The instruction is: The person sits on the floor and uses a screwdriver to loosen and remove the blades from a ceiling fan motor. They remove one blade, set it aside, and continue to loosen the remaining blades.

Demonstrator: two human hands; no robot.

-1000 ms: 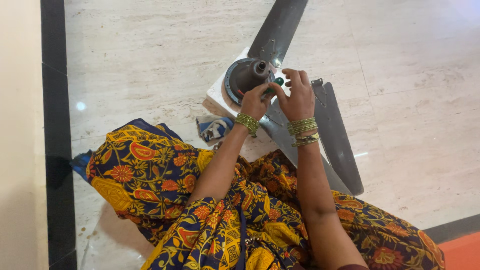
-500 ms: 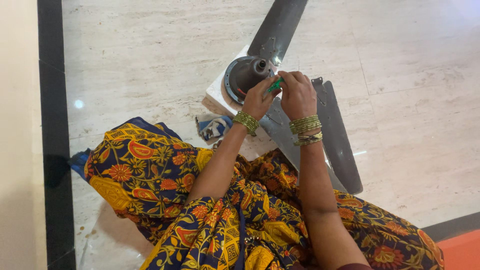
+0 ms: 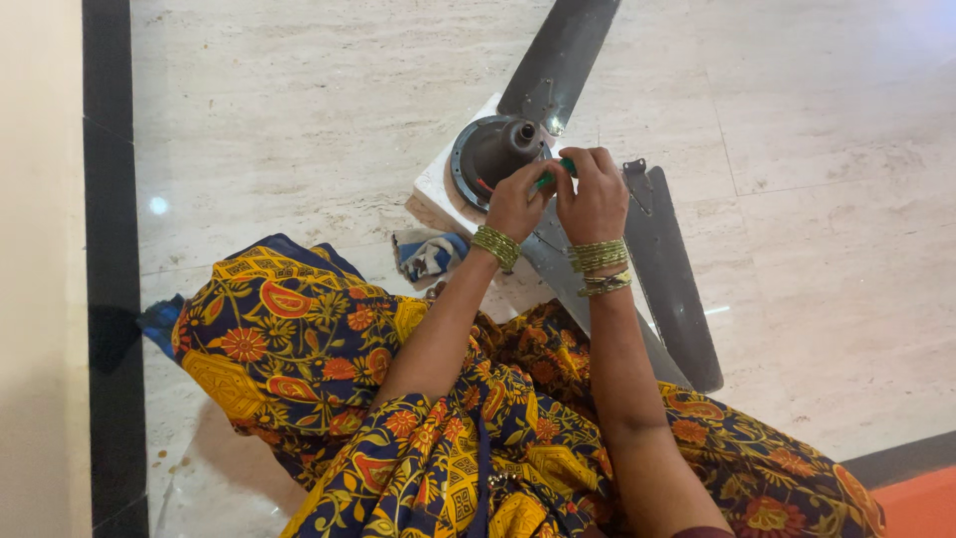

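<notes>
The marble floor (image 3: 299, 130) lies open on the left and far right. On it rests a ceiling fan whose dark blades (image 3: 667, 269) spread outward, its motor hub (image 3: 493, 154) propped on a white block (image 3: 438, 184). Both forearms reach forward over the patterned lap. The left hand (image 3: 518, 199) and the right hand (image 3: 595, 194) meet just beside the hub, each grip pinched closed on a small green tool (image 3: 553, 174). A crumpled cloth (image 3: 428, 254) lies near the left wrist.
</notes>
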